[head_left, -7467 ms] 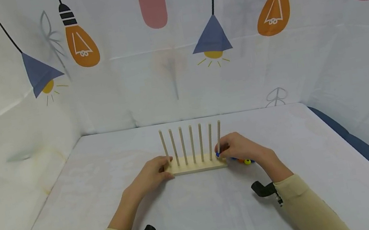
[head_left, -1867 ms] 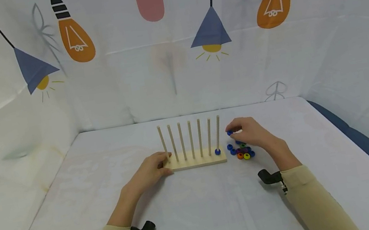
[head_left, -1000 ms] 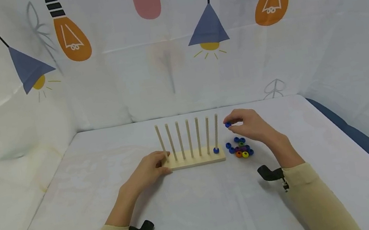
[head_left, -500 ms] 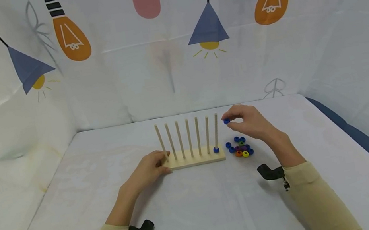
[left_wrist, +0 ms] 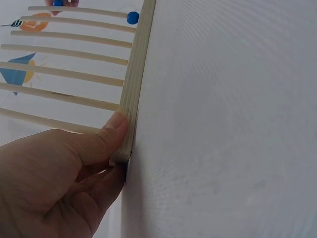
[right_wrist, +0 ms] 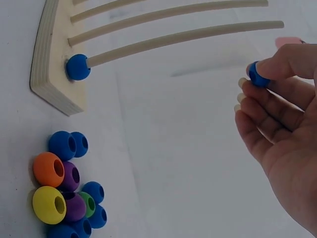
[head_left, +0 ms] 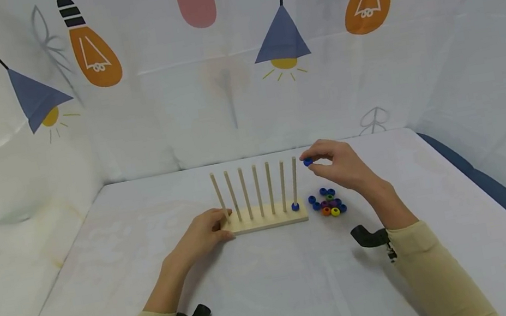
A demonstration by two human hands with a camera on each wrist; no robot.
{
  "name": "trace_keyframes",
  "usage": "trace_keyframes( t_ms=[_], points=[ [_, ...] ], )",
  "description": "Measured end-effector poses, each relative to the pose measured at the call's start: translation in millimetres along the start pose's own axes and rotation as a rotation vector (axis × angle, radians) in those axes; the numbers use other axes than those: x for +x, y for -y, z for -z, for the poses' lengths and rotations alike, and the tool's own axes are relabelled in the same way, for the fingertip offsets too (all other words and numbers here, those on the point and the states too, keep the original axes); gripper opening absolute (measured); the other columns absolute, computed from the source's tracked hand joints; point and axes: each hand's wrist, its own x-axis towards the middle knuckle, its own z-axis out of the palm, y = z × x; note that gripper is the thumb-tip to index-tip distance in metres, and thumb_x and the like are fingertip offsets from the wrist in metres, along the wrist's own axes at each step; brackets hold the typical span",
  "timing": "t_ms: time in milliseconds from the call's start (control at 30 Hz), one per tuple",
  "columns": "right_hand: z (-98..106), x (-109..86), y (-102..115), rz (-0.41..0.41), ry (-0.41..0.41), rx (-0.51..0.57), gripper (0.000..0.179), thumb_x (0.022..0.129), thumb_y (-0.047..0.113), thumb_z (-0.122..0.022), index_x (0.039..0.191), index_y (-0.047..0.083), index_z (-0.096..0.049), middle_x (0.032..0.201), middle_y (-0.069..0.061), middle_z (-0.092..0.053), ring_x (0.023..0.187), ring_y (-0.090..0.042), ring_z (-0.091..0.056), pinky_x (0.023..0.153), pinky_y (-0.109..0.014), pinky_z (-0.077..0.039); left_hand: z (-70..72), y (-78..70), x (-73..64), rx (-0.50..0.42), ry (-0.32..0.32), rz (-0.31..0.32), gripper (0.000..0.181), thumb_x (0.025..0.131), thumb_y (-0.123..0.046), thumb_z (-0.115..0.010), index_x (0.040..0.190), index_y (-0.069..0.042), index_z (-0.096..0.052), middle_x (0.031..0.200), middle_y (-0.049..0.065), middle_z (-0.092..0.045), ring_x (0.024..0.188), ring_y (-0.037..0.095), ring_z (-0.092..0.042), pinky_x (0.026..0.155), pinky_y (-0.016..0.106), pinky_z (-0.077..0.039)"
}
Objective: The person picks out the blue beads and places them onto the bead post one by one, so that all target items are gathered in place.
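Note:
A pale wooden peg board point(head_left: 268, 222) with several upright pegs lies on the white table. My left hand point(head_left: 202, 233) grips its left end, thumb along the front edge in the left wrist view and fingers behind. On the rightmost peg point(head_left: 295, 181), one blue bead point(head_left: 295, 207) sits down at the base. Between thumb and forefinger my right hand point(head_left: 341, 165) pinches another blue bead point(right_wrist: 258, 74), raised just right of that peg's top. The bead's hole shows in the right wrist view; the other fingers are loosely bent.
Right of the board lies a cluster of loose beads: several blue ones, an orange bead point(right_wrist: 48, 169), a yellow bead point(right_wrist: 49, 205), a green bead and purple ones. The white table point(head_left: 273, 287) meets a patterned cloth backdrop point(head_left: 167, 116) behind.
A blue bead was left at the rightmost peg's base. My right hand then took a second blue bead from near the pile and lifted it toward the peg top. The left hand kept its grip.

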Motion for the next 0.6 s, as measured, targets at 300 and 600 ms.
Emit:
trace_keyframes(
  t_ms=[300,600],
  points=[
    [2,1.2,7,0.007,-0.032,0.008,0.025,0.092,0.002,-0.061,0.111,0.011,-0.073,0.106,-0.004,-0.068,0.103,-0.018,-0.063,0.106,-0.046,-0.049,-0.4,1.8,-0.6,0.007,-0.008,-0.028,0.052,0.086,-0.016,-0.077,0.135,-0.006,-0.061,0.135,0.012,-0.062,0.127,0.029,-0.057,0.103,0.047,-0.049],
    [4,2.0,13,0.042,-0.059,0.012,0.026,0.092,0.002,-0.062,0.113,0.012,-0.074,0.106,-0.001,-0.067,0.101,-0.01,-0.06,0.106,-0.028,-0.049,-0.5,2.2,-0.2,0.015,-0.01,-0.033,0.052,0.086,-0.017,-0.077,0.135,-0.007,-0.061,0.134,0.012,-0.062,0.127,0.029,-0.057,0.104,0.047,-0.048]
  ],
)
